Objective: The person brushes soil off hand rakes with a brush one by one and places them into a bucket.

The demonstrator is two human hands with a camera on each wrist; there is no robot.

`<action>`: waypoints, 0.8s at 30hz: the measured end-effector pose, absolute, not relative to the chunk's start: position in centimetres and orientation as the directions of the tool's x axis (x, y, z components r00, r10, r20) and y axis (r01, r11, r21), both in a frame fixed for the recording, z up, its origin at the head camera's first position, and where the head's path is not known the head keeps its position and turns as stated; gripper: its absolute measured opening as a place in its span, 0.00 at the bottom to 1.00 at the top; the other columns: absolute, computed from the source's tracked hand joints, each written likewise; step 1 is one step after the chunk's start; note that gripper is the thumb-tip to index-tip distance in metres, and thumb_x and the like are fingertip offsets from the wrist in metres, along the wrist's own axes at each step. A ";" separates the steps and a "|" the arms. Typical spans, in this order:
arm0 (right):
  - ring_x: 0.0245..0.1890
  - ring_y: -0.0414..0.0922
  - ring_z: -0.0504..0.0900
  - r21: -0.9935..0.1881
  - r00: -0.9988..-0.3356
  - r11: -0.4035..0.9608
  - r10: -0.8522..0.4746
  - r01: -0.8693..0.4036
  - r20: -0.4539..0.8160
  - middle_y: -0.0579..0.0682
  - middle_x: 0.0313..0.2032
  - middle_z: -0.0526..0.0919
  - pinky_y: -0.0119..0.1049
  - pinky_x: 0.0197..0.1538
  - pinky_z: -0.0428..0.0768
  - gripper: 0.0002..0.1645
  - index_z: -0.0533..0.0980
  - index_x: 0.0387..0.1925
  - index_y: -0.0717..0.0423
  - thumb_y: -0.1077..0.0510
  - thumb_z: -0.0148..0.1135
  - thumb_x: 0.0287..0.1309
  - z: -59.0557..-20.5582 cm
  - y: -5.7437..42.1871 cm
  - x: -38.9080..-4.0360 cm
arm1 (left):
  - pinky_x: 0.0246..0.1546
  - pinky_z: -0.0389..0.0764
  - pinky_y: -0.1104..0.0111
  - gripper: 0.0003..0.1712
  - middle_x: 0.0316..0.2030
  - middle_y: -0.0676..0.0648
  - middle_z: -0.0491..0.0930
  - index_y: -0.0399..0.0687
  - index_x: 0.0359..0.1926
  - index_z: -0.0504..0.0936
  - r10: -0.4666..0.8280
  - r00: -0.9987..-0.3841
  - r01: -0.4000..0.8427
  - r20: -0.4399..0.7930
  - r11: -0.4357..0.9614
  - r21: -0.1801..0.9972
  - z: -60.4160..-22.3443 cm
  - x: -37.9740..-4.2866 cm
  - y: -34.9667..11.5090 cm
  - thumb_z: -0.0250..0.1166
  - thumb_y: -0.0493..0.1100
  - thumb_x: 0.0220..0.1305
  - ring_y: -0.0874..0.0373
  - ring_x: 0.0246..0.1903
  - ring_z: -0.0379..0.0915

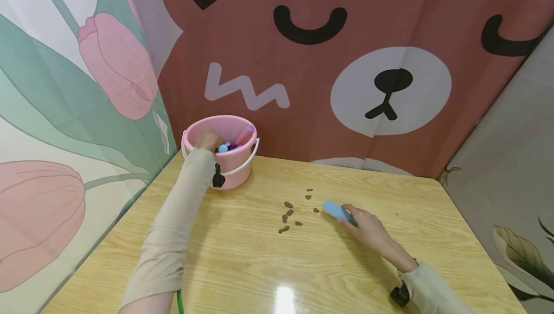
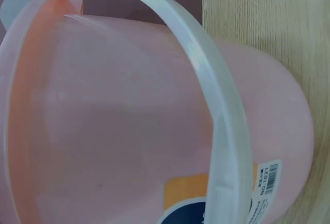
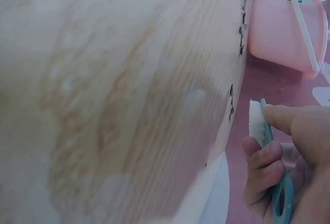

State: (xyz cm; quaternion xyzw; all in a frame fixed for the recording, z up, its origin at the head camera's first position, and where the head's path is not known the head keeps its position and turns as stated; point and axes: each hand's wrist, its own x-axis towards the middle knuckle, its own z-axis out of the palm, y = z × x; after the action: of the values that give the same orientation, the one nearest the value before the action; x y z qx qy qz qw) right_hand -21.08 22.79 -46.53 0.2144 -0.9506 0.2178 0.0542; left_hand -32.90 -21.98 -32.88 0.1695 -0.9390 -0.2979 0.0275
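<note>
My right hand (image 1: 367, 227) grips a blue scrub brush (image 1: 335, 209) just above the table. In the right wrist view, white bristles (image 3: 255, 121) show along one side of the brush, with thumb and fingers around its handle (image 3: 282, 198). Close to the brush's tip, several small dark brown bits (image 1: 289, 213) lie scattered on the wood. My left hand (image 1: 209, 139) reaches down into a pink bucket (image 1: 233, 162), its fingers hidden among the contents. A light blue ball-shaped item (image 1: 222, 148) and a pink-and-purple item (image 1: 245, 134) show inside the bucket.
The bucket stands at the table's back left corner, its white handle (image 1: 242, 169) hanging down in front. Printed cloths (image 1: 303, 126) rise behind and beside the wooden table (image 1: 242, 266). A green cord (image 1: 179, 302) shows below the left sleeve.
</note>
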 end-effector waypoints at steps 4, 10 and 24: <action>0.29 0.47 0.83 -0.385 -0.903 0.817 -0.381 -0.429 0.199 0.63 0.44 0.83 0.37 0.23 0.75 0.27 0.73 0.59 0.65 0.53 0.65 0.65 -46.5 22.8 -21.1 | 0.56 0.71 0.53 0.08 0.39 0.39 0.76 0.39 0.33 0.74 -0.335 -0.941 -0.305 -0.049 0.776 0.552 -32.9 -33.0 -22.0 0.58 0.41 0.54 0.43 0.46 0.71; 0.27 0.45 0.82 -0.381 -0.902 0.818 -0.387 -0.432 0.192 0.63 0.44 0.83 0.35 0.21 0.73 0.27 0.73 0.59 0.65 0.53 0.64 0.65 -46.4 22.7 -21.1 | 0.56 0.71 0.51 0.08 0.40 0.37 0.77 0.39 0.32 0.73 -0.340 -0.940 -0.302 -0.031 0.784 0.543 -33.0 -33.1 -22.0 0.56 0.39 0.53 0.40 0.48 0.71; 0.29 0.48 0.84 -0.370 -0.903 0.823 -0.386 -0.430 0.191 0.64 0.45 0.83 0.39 0.25 0.78 0.28 0.73 0.59 0.66 0.52 0.64 0.65 -46.4 22.8 -21.2 | 0.22 0.69 0.66 0.10 0.17 0.49 0.66 0.46 0.19 0.66 -0.338 -0.934 -0.180 0.116 0.726 0.664 -33.7 -33.3 -22.7 0.56 0.39 0.53 0.51 0.22 0.70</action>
State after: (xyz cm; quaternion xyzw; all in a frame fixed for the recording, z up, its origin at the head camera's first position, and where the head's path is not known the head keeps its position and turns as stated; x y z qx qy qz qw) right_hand -21.19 22.84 -46.44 0.2139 -0.9533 0.2064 0.0540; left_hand -33.27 -22.66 -33.68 0.1404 -0.9218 -0.3424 0.1151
